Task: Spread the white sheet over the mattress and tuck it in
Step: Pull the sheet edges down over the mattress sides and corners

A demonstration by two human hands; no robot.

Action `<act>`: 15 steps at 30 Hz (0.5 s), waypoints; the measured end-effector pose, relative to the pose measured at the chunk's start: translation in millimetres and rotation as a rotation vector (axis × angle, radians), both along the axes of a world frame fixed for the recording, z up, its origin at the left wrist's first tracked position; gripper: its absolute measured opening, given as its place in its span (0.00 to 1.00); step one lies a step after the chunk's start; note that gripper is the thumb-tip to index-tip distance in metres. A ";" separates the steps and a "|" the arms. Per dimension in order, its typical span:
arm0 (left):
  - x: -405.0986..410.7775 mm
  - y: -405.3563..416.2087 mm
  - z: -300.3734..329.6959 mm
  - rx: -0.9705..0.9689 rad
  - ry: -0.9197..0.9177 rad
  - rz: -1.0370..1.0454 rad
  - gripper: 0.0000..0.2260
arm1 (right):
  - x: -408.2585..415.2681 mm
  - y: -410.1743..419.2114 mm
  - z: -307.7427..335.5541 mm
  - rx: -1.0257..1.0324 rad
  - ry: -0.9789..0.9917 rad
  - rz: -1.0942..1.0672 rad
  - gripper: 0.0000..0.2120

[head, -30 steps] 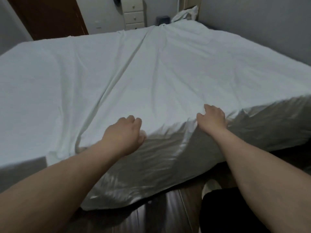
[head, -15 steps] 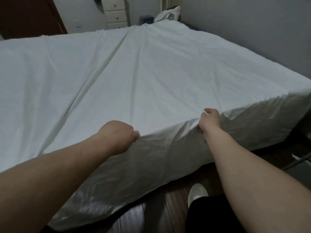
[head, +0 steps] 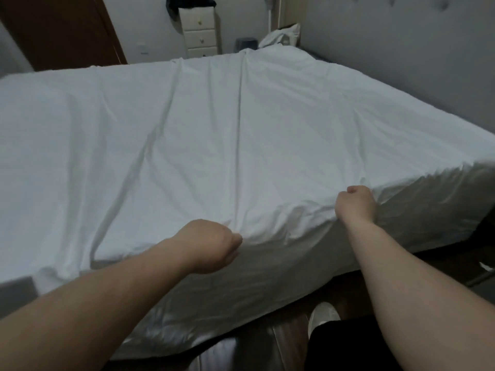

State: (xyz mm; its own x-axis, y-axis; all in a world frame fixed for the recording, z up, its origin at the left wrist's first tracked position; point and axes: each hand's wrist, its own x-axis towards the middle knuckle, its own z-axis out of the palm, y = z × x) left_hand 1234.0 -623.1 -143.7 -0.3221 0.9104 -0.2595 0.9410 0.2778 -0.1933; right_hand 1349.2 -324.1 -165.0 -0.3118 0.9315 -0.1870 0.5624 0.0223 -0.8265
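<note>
1. The left hand (head: 207, 246) is the nearer of the two. It is curled into a fist at the near edge of the bed, and folds in the white sheet (head: 241, 135) gather into it, so it reads as clamped on the cloth. The fingers themselves are hidden under the knuckles.

2. Below both hands the sheet's free border hangs loose down the side of the mattress (head: 16, 290), not yet tucked. A bare grey patch of that mattress shows to the left of the left hand, where the sheet falls short.

3. The right hand (head: 353, 203) sits farther along the same edge, beyond and to the right of the left hand. It is also closed, pinching a ridge of cloth at the bed's top edge.

4. Beyond both hands the sheet lies spread across the bed top. A long crease runs straight away from the left hand toward the far end; another slants off to its left.

5. My judgement: the coming move turns on this line. The edge to be tucked runs hand to hand, the slack lies beneath them, so the push goes downward and under.
</note>
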 end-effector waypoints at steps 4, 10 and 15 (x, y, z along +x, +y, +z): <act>-8.0 -56.2 6.8 0.206 0.024 0.075 0.19 | -24.9 -75.0 38.5 0.196 0.027 0.190 0.19; -31.3 -190.6 36.2 0.307 -0.019 0.618 0.18 | -73.9 -252.2 67.3 0.426 0.074 0.829 0.20; -45.3 -305.0 34.4 0.372 -0.066 1.011 0.19 | -118.7 -367.2 72.6 0.427 -0.014 1.216 0.21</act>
